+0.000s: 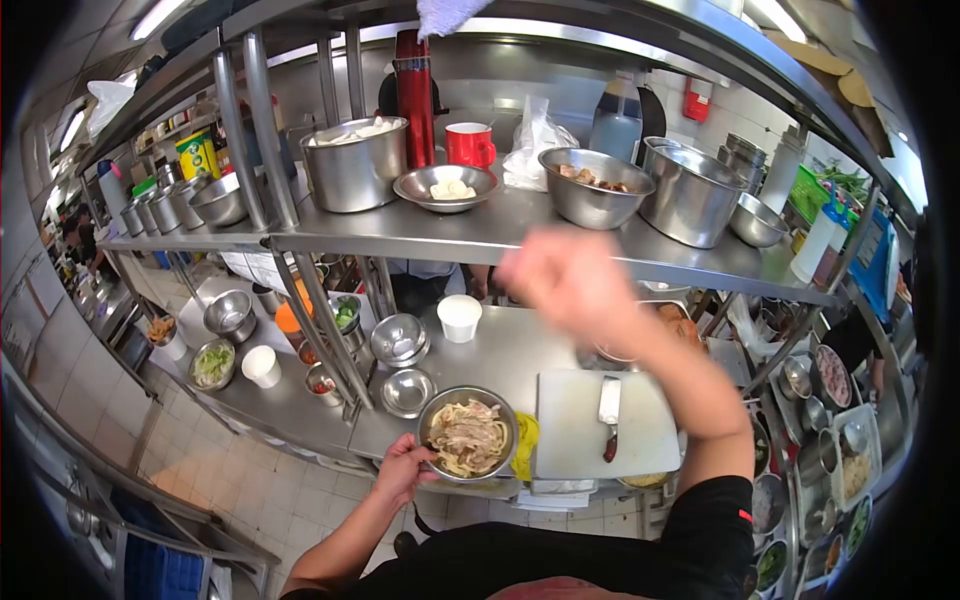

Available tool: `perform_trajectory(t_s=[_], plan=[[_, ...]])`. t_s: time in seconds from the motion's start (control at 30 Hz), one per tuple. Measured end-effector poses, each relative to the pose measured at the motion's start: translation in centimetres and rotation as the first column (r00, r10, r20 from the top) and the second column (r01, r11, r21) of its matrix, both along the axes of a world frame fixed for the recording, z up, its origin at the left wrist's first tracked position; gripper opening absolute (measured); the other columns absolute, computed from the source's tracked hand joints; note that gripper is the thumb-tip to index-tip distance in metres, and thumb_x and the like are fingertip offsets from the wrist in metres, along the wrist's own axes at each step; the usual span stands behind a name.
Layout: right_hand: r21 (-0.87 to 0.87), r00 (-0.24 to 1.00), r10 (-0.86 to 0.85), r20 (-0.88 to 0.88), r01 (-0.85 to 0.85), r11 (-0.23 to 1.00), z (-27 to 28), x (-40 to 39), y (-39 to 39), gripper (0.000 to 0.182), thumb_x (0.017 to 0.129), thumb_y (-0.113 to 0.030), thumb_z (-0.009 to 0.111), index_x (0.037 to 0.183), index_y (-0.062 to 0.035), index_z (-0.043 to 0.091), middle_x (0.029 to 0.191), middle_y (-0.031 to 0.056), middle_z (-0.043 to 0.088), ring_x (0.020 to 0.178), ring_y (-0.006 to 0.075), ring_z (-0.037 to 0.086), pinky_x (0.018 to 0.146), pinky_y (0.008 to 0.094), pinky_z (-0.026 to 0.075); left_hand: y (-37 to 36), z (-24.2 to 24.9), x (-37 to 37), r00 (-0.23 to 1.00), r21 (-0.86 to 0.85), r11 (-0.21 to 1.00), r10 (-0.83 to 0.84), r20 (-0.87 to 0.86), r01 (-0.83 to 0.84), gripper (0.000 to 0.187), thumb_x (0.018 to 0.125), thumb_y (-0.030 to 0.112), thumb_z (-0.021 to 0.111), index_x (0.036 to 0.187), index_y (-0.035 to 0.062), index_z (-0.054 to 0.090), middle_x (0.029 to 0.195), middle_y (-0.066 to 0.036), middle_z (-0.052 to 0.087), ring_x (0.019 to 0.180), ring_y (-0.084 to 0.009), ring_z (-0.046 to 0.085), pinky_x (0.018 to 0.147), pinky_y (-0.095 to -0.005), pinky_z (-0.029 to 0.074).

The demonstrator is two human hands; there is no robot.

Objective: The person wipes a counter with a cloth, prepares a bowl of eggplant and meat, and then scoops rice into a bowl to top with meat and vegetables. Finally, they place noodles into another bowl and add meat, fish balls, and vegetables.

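My left hand [402, 468] grips the rim of a steel bowl [425, 412] at the counter's front edge, thumb on the near left side. Thick pale noodles topped with sliced meat [468, 438] fill this bowl. My right hand [568, 275] is raised in front of the shelf edge, below a steel bowl of brown chunks [598, 190]. Motion smears its fingers, so I cannot make out whether it holds anything. To the right of the noodles lies a white cutting board [580, 440], with a knife [609, 415] flat on it, blade pointing away.
Overhead runs a steel shelf [400, 240] with a large pot [355, 165], a shallow bowl [446, 188] and a red mug [470, 146]. A white tub [459, 318] and small metal bowls [408, 392] stand behind. A yellow cloth [525, 445] lies beside the board.
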State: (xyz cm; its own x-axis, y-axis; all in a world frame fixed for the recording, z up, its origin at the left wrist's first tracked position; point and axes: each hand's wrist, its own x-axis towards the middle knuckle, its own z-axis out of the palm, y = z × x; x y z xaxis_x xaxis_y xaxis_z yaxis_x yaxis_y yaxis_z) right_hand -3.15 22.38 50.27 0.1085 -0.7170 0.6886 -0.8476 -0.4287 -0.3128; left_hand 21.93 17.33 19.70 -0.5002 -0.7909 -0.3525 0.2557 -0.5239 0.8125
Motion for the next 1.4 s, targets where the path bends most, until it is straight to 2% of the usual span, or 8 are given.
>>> perform_trajectory(t_s=[0.13,0.37,0.57,0.8,0.93,1.2,1.3,1.4], plan=[[0.295,0.934,0.087,-0.347,0.020,0.955,-12.8,7.0,0.0,0.031,0.081,-0.038,0.066,0.083,-0.0075,0.064,0.076,0.0083,0.060,0.074,0.0294,0.060,0.062,0.0422,0.048,-2.1,1.9,1.0,0.996,0.015,0.996,-0.082,-0.037,0.083,0.017,0.079,-0.004,0.056,0.082,0.0106,0.049,0.076,-0.008,0.063,0.060,-0.0203,0.065,0.050,-0.0347,0.059],[-0.311,0.965,-0.155,-0.213,0.084,0.947,-0.7,7.7,-6.9,0.039,0.081,-0.042,0.064,0.090,-0.0039,0.062,0.086,0.0142,0.060,0.085,0.0332,0.057,0.075,0.0422,0.046,-5.7,2.5,8.7,0.979,0.047,0.978,-0.205,-0.002,0.205,0.015,0.080,-0.001,0.058,0.080,0.0102,0.048,0.078,-0.006,0.062,0.064,-0.0188,0.064,0.055,-0.0334,0.058],[0.629,0.990,-0.011,-0.139,0.097,0.772,4.6,2.1,-18.7,0.066,0.093,-0.061,0.031,0.125,-0.0085,0.055,0.126,0.0192,0.054,0.121,0.0336,0.047,0.103,0.0382,0.035,-7.4,0.3,13.2,0.970,0.064,0.968,-0.242,-0.005,0.242,0.014,0.080,-0.003,0.055,0.082,0.0099,0.049,0.079,-0.009,0.065,0.063,-0.0226,0.067,0.053,-0.0365,0.058],[0.349,0.875,-0.312,-0.370,0.442,0.826,2.4,3.8,-19.7,0.051,0.092,-0.048,0.039,0.103,-0.0055,0.066,0.096,0.0235,0.064,0.091,0.0384,0.060,0.084,0.0420,0.045,-6.8,-1.0,14.6,0.966,0.089,0.962,-0.256,-0.044,0.259,0.016,0.079,0.000,0.059,0.078,0.0104,0.047,0.078,-0.005,0.061,0.066,-0.0181,0.063,0.054,-0.0335,0.057],[0.332,0.886,-0.420,-0.196,0.463,0.822,3.4,4.4,-19.5,0.055,0.086,-0.053,0.050,0.073,-0.0032,0.070,0.071,0.0213,0.064,0.072,0.0363,0.062,0.069,0.0403,0.048,-6.6,-1.4,14.1,0.968,0.091,0.964,-0.249,-0.037,0.251,0.015,0.079,-0.002,0.057,0.081,0.0103,0.048,0.081,-0.008,0.064,0.065,-0.0206,0.065,0.054,-0.0345,0.057],[0.352,0.786,-0.619,0.004,0.578,0.736,4.8,1.1,-21.2,0.072,0.085,-0.061,0.050,0.076,0.0082,0.066,0.078,0.0242,0.066,0.085,0.0326,0.066,0.075,0.0407,0.050,-5.8,0.8,11.2,0.978,0.088,0.974,-0.208,-0.032,0.210,0.018,0.078,-0.002,0.059,0.078,0.0110,0.047,0.080,-0.005,0.062,0.065,-0.0187,0.064,0.054,-0.0340,0.057],[0.438,0.810,-0.578,0.102,0.485,0.757,5.7,-1.1,-21.6,0.068,0.093,-0.057,0.037,0.074,0.0032,0.061,0.073,0.0167,0.064,0.062,0.0287,0.062,0.060,0.0403,0.049,-6.0,0.9,10.3,0.982,0.082,0.979,-0.185,-0.023,0.186,0.017,0.078,-0.003,0.058,0.078,0.0111,0.048,0.080,-0.005,0.062,0.064,-0.0176,0.064,0.053,-0.0328,0.057],[0.457,0.654,-0.326,0.682,-0.034,0.889,7.4,0.6,-18.0,0.052,0.097,-0.055,0.025,0.081,-0.0110,0.047,0.064,0.0011,0.048,0.044,0.0105,0.040,0.038,0.0255,0.027,-6.1,1.5,9.6,0.989,0.062,0.987,-0.146,-0.005,0.146,0.016,0.079,-0.002,0.057,0.079,0.0111,0.049,0.080,-0.005,0.062,0.064,-0.0161,0.064,0.053,-0.0312,0.057]])
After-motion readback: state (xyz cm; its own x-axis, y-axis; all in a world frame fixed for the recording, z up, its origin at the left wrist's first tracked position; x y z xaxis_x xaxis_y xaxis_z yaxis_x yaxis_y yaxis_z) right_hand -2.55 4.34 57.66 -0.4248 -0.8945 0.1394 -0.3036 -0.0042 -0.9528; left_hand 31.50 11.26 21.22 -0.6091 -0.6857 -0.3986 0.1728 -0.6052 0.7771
